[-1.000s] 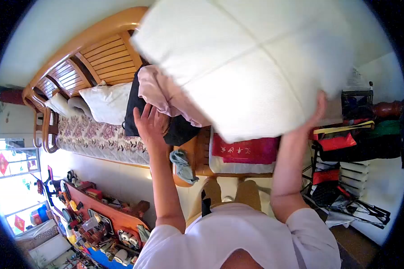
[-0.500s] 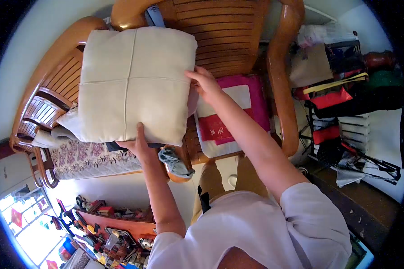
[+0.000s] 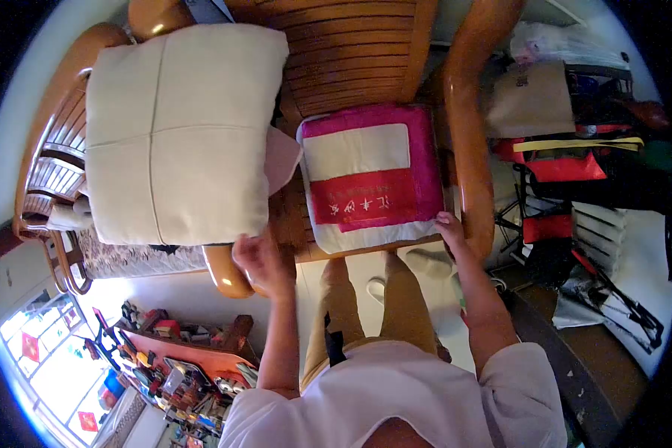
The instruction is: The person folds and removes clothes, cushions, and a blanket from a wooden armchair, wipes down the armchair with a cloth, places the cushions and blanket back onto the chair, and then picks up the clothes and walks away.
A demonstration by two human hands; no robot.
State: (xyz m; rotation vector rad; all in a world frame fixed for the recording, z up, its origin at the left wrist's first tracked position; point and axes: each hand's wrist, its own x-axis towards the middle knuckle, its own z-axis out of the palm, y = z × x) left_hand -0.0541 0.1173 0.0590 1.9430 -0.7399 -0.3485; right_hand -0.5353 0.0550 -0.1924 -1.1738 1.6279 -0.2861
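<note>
Clearly blurred, the left hand [image 3: 265,261] has its fingers loosely spread, just beside the near right corner of the plump, cream cushion [image 3: 179,142]; whether they touch is unclear. The cushion sits beyond and left of that hand, its smooth fabric quartered by crossing seams, with soft pink cloth [image 3: 280,160] showing past its right edge. The right hand [image 3: 449,225] has its fingers curled in at the near right corner of a flat, off-white pad [image 3: 336,240]; I cannot tell whether they pinch it. Left of and beyond this hand, folded magenta fabric [image 3: 425,164] lies on the pad over the slatted wooden seat [image 3: 290,216]. Just right of the same hand runs a rounded, glossy armrest [image 3: 467,134].
</note>
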